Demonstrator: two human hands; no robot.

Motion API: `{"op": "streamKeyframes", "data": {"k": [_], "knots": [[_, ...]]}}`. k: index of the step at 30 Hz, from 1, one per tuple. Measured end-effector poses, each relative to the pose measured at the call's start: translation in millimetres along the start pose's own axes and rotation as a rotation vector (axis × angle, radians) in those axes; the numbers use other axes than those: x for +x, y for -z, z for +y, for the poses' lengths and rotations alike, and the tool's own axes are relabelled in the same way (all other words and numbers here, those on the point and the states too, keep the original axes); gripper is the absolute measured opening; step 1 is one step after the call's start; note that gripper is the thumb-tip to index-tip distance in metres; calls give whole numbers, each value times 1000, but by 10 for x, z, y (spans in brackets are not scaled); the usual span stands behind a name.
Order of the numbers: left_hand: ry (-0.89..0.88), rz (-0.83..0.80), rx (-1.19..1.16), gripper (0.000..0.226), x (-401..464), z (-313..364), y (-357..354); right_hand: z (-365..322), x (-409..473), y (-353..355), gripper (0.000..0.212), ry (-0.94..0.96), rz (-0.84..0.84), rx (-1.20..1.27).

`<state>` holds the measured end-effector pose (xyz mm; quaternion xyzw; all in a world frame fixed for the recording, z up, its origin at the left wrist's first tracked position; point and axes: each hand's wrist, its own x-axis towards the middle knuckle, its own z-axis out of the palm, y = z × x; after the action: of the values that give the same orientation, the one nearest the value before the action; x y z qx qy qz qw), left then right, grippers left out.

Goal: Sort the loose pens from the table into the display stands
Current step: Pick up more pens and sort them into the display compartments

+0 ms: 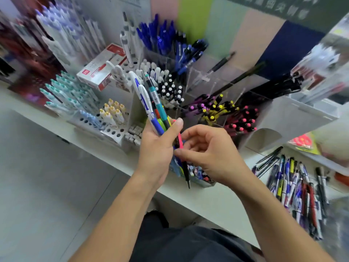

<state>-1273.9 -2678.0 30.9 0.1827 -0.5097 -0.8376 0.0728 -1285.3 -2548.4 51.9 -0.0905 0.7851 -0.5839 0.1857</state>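
pink-and-black pen (181, 148) in right hand (209, 150)

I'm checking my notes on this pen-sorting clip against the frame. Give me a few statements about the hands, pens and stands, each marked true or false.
1. The left hand grips a bundle of pens. True.
2. The right hand is empty. False: it pinches a pink-and-black pen.
3. A pile of loose pens lies on the table to the right. True.
4. The yellow-tipped pens lie flat on the table. False: they stand in a clear compartment.
5. The red-and-white box sits among the stands. True.
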Motion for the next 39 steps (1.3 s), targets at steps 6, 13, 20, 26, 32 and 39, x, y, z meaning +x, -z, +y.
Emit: {"op": "streamKeyframes", "data": {"k": [6,13,20,26,32,39], "knots": [[64,-52,-3,11,85,-58,-60,-35,-160,289,16,96,183,5],[196,-344,218,14,113,-46,-73,-83,-124,979,9,270,748,-297],[352,-399,226,19,136,-113,-2,119,73,949,8,270,708,-506],[376,-434,193,23,114,-117,9,88,119,877,12,327,695,-708],[295,-577,290,16,87,-48,30,-226,173,551,20,157,422,-425],[329,-371,85,30,122,-1,84,-326,277,556,8,69,317,158]]}}
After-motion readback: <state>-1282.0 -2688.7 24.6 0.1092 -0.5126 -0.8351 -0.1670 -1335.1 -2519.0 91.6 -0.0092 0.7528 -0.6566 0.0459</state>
